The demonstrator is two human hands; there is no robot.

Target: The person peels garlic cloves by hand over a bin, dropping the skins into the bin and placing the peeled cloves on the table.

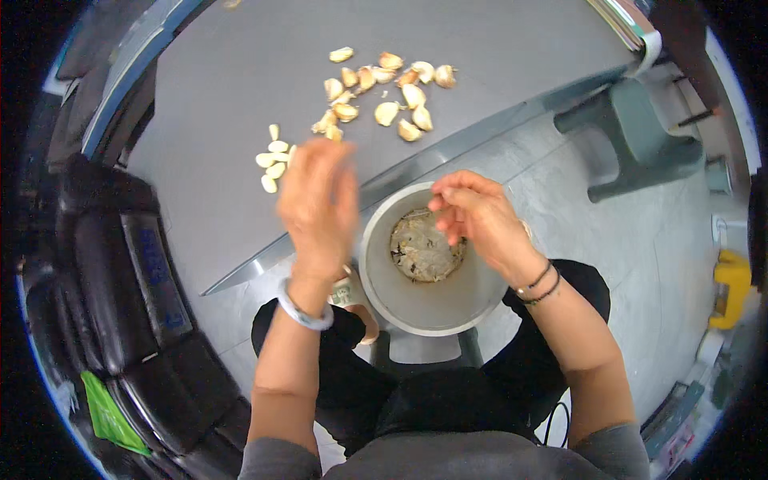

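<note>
Blurred by motion, my left hand [318, 195] is over the grey table's edge, beside several peeled garlic cloves [276, 170]; whether it holds anything is unclear. My right hand [477, 216] hovers over the right rim of a light-coloured bucket [437, 312], fingers curled and thumb near the fingertips; any small thing between them cannot be made out. Inside the bucket lie pale peelings and scraps [426, 249]. Farther back on the table are several unpeeled garlic cloves [387, 113], scattered in a loose group, with a small pale flake among them.
The metal edge of the grey table [414, 161] runs diagonally past the bucket, which sits between my knees. A green-grey plastic stool [645, 135] stands at the right. A dark leather sofa [108, 282] is at the left. Folders [621, 24] rest on the far right corner.
</note>
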